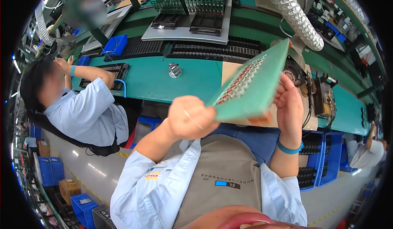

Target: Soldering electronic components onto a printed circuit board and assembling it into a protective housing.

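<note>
Above the green bench (184,81), both hands' fingers (286,94) clamp a tilted green circuit board (254,86) carrying rowed components.

- circuit board (249,88): matt green laminate, smooth face, rows of small shiny metal and red parts
- left hand (189,117) and right hand (289,103): bare skin on the board's edges
- wristband (289,149): blue, smooth, rubbery look
- workbench (192,79): green top, smooth, slight sheen
- duct hose (297,16): ribbed silver foil, shiny
- trays (206,24): black plastic, on a flat grey metal-looking sheet
- bins (321,161): blue glossy plastic
- apron (221,180): grey-brown cloth, matt
- shirt sleeves (143,188): light blue cloth
- floor (98,171): grey, glossy
</note>
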### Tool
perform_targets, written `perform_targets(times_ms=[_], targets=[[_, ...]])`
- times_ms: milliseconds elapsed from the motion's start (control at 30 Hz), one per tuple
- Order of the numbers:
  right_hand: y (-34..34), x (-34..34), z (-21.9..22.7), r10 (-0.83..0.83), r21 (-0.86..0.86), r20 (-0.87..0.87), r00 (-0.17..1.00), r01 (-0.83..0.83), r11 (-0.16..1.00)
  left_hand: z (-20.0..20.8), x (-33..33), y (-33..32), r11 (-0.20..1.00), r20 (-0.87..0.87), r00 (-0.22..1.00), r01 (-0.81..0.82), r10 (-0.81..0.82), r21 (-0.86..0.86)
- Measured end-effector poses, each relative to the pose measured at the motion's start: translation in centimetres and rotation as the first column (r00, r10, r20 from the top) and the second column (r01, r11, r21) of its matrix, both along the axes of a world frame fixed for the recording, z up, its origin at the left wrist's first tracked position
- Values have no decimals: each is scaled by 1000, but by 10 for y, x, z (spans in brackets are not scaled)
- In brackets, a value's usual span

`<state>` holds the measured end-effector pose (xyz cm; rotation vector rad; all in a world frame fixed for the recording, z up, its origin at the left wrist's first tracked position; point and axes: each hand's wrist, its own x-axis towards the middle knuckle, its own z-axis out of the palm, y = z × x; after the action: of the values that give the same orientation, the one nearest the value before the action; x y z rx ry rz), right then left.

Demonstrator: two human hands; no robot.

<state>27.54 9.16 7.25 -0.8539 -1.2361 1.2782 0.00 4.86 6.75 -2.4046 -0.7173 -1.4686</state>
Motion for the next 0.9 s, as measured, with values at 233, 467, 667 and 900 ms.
perform_targets(times_ms=[233, 467, 667, 900], targets=[[-12, 7, -34, -12, -262, -341, 940, -83, 962, -37, 33, 3, 994, -340, 939, -14, 50, 107], [14, 39, -118, -113, -427, -469, 876, -113, 897, -62, 7, 10, 763, -35, 986, -150, 165, -629], [41, 38, -117, -133, -458, -408, 903, -77, 886, -97, -6, 44, 237, 376, 854, 307, 358, -922], [77, 29, -112, -90, -391, -250, 964, -16, 920, -120, -4, 82, 31, 507, 765, 541, 397, -840]])
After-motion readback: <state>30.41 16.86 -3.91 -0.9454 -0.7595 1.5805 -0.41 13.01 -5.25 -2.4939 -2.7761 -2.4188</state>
